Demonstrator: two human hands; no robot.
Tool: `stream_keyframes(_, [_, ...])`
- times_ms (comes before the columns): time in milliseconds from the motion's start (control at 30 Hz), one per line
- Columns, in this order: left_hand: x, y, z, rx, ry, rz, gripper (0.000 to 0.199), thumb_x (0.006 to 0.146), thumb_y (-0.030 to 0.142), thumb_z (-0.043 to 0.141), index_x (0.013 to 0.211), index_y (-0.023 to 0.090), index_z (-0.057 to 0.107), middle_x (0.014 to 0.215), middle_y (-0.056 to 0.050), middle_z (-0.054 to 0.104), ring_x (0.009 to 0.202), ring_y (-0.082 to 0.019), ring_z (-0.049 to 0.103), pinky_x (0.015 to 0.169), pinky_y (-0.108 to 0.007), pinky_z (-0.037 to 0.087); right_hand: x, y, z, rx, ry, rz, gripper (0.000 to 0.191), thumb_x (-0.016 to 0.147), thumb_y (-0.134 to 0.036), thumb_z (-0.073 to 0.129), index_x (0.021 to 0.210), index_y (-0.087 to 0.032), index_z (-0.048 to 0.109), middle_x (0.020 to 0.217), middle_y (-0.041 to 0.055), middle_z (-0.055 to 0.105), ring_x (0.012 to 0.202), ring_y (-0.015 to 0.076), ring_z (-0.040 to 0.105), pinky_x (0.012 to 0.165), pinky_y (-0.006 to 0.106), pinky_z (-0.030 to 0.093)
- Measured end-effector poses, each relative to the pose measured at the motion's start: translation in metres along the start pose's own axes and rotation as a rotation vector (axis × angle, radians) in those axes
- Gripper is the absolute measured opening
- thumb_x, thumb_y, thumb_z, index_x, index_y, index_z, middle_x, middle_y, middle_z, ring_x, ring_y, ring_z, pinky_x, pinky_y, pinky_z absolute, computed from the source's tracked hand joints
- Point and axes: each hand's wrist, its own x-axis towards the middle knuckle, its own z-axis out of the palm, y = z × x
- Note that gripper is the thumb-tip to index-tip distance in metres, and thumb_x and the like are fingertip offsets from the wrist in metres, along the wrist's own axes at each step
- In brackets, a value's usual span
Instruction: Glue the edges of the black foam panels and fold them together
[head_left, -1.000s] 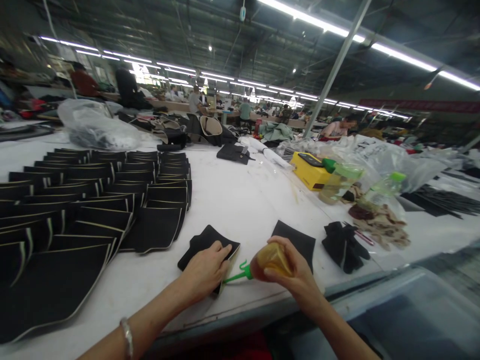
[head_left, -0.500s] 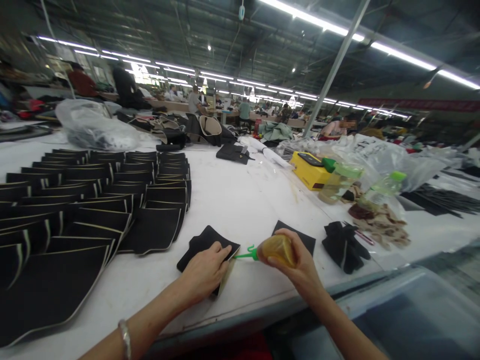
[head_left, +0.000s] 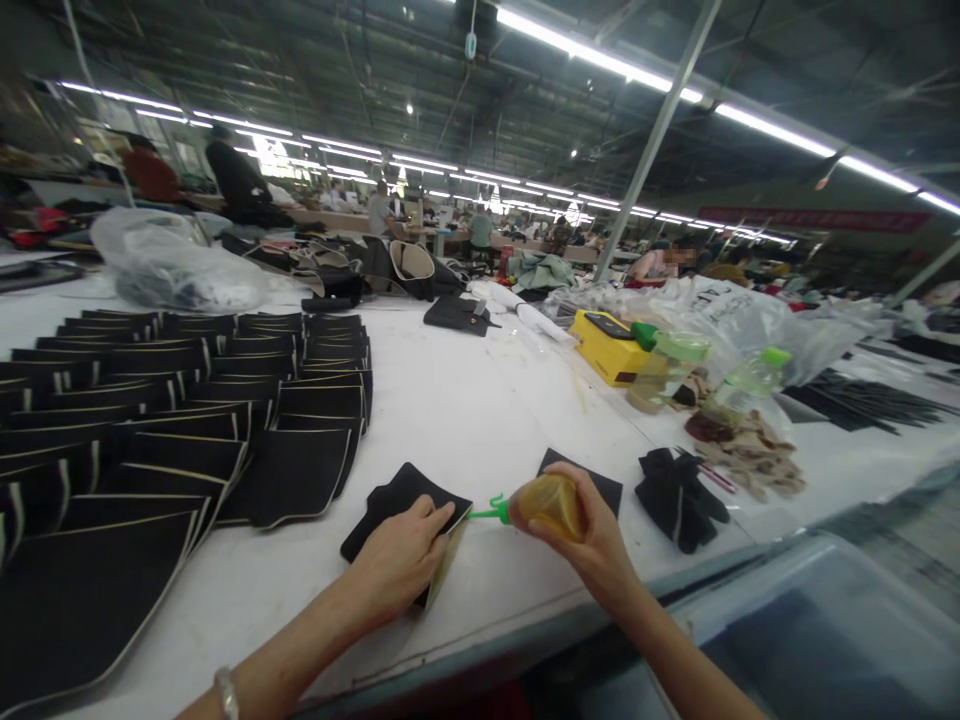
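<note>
My left hand (head_left: 405,553) grips a black leather-like piece (head_left: 403,490) with a pale edge, its fingers lying over the top near the right corner. Part of that piece folds downward under the hand, showing a tan underside. My right hand (head_left: 600,540) is wrapped round a squeeze bottle (head_left: 553,505) of amber liquid, tilted on its side. Its green nozzle (head_left: 491,510) points left and meets the pale edge close to my left fingertips. Behind the right hand lies another flat black piece (head_left: 609,492), partly hidden by it.
Overlapping rows of black panels (head_left: 300,475) cover the left of the white table (head_left: 465,400). To the right lie a bunched black cloth or glove (head_left: 681,500), a yellow box (head_left: 607,352), a clear bottle (head_left: 742,390) and a beige rag (head_left: 765,460). Plastic bags (head_left: 180,265) lie farther back.
The view has shifted slightly. The nozzle stays at the edge of the black piece, and more of the tan underside shows beneath my left hand. Both grips are unchanged.
</note>
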Motion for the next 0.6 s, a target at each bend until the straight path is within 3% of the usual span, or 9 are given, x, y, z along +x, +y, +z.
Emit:
stream_keyframes(133, [0.0, 0.0, 0.0, -0.011, 0.009, 0.002, 0.05, 0.094, 0.026, 0.027, 0.139, 0.018, 0.047, 0.108, -0.009, 0.056, 0.092, -0.023, 0.063, 0.085, -0.036, 0.046, -0.01, -0.007, 0.003, 0.091, -0.1, 0.08, 0.05, 0.075, -0.043, 0.074, 0.115, -0.023, 0.051, 0.096, 0.001, 0.058, 0.083, 0.0197, 0.057, 0.074, 0.028, 0.047])
stream_keyframes(300, [0.0, 0.002, -0.003, -0.002, -0.003, 0.001, 0.051, 0.093, 0.025, 0.027, 0.14, 0.018, 0.046, 0.109, -0.01, 0.056, 0.092, -0.023, 0.063, 0.085, -0.036, 0.047, -0.002, -0.006, 0.0, 0.028, 0.059, 0.079, 0.053, 0.075, -0.045, 0.073, 0.116, -0.022, 0.049, 0.096, 0.0018, 0.058, 0.084, 0.0207, 0.057, 0.075, 0.03, 0.048])
stream_keyframes(433, [0.001, 0.002, -0.002, 0.002, 0.002, -0.002, 0.05, 0.093, 0.025, 0.028, 0.139, 0.018, 0.047, 0.109, -0.01, 0.057, 0.093, -0.023, 0.063, 0.086, -0.036, 0.046, -0.003, -0.005, 0.001, 0.005, 0.04, 0.071, 0.052, 0.076, -0.044, 0.074, 0.117, -0.022, 0.049, 0.101, 0.0029, 0.059, 0.089, 0.0217, 0.057, 0.078, 0.031, 0.047])
stream_keyframes(500, [0.001, 0.002, -0.002, -0.001, 0.003, -0.006, 0.051, 0.093, 0.025, 0.028, 0.139, 0.018, 0.048, 0.108, -0.01, 0.057, 0.094, -0.024, 0.063, 0.086, -0.036, 0.046, -0.009, -0.006, 0.004, 0.09, -0.004, 0.124, 0.053, 0.074, -0.042, 0.076, 0.116, -0.022, 0.051, 0.097, 0.0016, 0.06, 0.086, 0.0202, 0.057, 0.077, 0.029, 0.047])
stream_keyframes(600, [0.002, 0.0, -0.003, -0.046, -0.003, -0.022, 0.052, 0.091, 0.025, 0.029, 0.139, 0.018, 0.047, 0.11, -0.01, 0.057, 0.097, -0.024, 0.062, 0.089, -0.036, 0.045, -0.016, -0.006, 0.008, 0.408, -0.03, 0.306, 0.052, 0.07, -0.04, 0.08, 0.112, -0.022, 0.055, 0.091, 0.0007, 0.063, 0.082, 0.0195, 0.06, 0.073, 0.029, 0.051])
